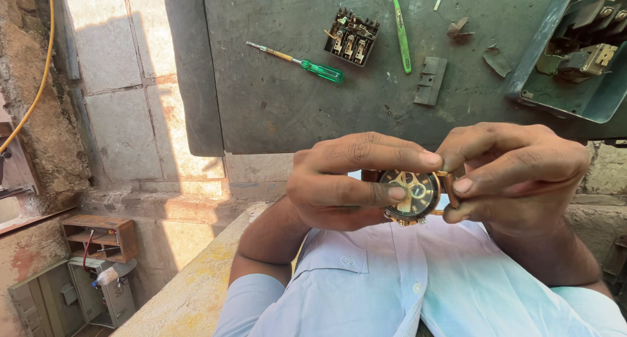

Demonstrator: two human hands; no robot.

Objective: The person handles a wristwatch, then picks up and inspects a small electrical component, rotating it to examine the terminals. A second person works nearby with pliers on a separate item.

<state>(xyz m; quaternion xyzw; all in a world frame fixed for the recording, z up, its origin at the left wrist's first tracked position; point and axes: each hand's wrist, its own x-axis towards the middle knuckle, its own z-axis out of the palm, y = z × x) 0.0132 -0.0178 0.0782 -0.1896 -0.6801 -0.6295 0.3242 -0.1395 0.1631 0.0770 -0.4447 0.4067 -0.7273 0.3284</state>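
A wristwatch [413,194] with a dark dial and gold-coloured case sits between both my hands, just above my light blue shirt. My left hand [346,180] grips it from the left, thumb on the dial's edge and forefinger over the top. My right hand [519,174] pinches its right side, at the gold lug or strap end, between thumb and forefinger. The rest of the strap is hidden behind my fingers.
A dark metal bench top [281,102] carries a green-handled screwdriver [300,63], a black electrical part with contacts [351,36], a green toothbrush [400,27], a small grey plate [431,80] and a blue-green metal box [581,56]. Left is a tiled wall and a yellow cable [36,82].
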